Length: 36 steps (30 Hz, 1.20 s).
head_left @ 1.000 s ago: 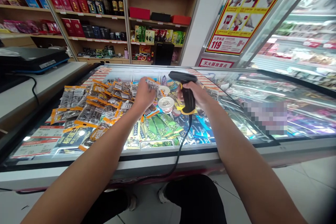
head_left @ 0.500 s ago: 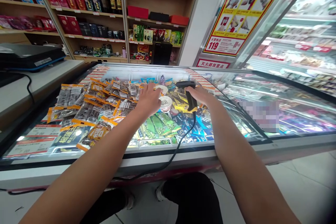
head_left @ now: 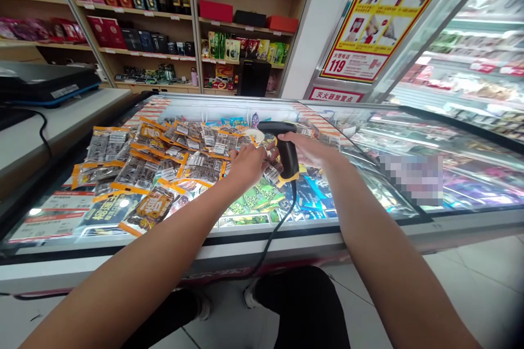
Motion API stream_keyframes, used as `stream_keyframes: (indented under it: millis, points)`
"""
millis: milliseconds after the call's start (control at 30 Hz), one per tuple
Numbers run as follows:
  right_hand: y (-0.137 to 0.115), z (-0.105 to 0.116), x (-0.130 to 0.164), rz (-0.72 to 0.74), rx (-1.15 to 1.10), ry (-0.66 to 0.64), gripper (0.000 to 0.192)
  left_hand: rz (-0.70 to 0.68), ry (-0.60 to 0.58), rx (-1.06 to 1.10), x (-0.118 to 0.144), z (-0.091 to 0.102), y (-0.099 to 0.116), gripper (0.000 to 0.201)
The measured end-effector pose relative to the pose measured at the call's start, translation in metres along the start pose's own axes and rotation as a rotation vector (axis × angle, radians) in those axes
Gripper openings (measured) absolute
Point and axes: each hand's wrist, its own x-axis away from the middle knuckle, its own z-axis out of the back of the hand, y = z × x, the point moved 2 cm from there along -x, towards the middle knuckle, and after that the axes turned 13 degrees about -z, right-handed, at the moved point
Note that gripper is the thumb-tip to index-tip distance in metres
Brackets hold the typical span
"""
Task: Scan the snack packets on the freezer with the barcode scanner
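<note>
My right hand (head_left: 311, 150) grips a black barcode scanner (head_left: 283, 147) with a yellow base, its cable (head_left: 272, 232) trailing down over the freezer edge. My left hand (head_left: 248, 166) is just left of the scanner, fingers closed on a small snack packet (head_left: 271, 173) held right beside the scanner's handle. Several orange-edged snack packets (head_left: 164, 155) lie spread on the glass lid of the chest freezer (head_left: 229, 240), to the left of both hands.
A counter (head_left: 69, 120) with a dark flat machine (head_left: 41, 84) stands at the left. Wooden shelves (head_left: 192, 22) of boxes and bottles line the back. A tall glass-door fridge (head_left: 470, 54) stands at the right. A red and yellow poster (head_left: 380, 11) hangs behind the freezer.
My left hand set one packet down on the far pile, then drew back toward me with a packet. The scanner dipped and came back up beside that hand.
</note>
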Motion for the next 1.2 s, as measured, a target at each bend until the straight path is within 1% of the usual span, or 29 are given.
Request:
stream_keyframes:
  millis: [67,200,267,333,433,500,600,800,1033,1200]
  points:
    - [-0.001,-0.003,0.001,0.022,-0.03,-0.027,0.03,0.039,0.07,0.153,-0.002,0.002,-0.001,0.019]
    - [-0.007,-0.003,0.006,0.166,-0.102,-0.02,0.026,0.018,0.292,0.392,-0.007,0.011,-0.009,0.04]
    - [-0.01,-0.001,0.011,0.219,-0.134,-0.021,0.022,0.026,0.401,0.468,-0.009,0.017,-0.017,0.046]
    - [-0.012,-0.001,0.017,0.229,-0.129,-0.033,0.02,0.05,0.494,0.524,-0.012,0.022,-0.029,0.049]
    - [-0.014,-0.002,0.023,0.236,-0.068,-0.079,0.021,0.066,0.582,0.529,-0.015,0.027,-0.047,0.05]
    - [-0.014,-0.004,0.024,0.252,-0.028,-0.105,0.022,0.078,0.604,0.506,-0.016,0.029,-0.056,0.05]
    - [-0.013,-0.006,0.022,0.252,0.039,-0.126,0.026,0.09,0.607,0.49,-0.015,0.029,-0.06,0.051]
    - [-0.01,-0.005,0.02,0.28,0.096,-0.175,0.033,0.111,0.556,0.47,-0.011,0.031,-0.052,0.05]
    - [-0.015,-0.005,0.023,0.362,0.024,-0.16,0.025,0.135,0.535,0.416,-0.008,0.034,-0.049,0.049]
    - [-0.013,-0.004,0.021,0.346,0.05,-0.157,0.026,0.121,0.521,0.404,-0.008,0.033,-0.048,0.047]
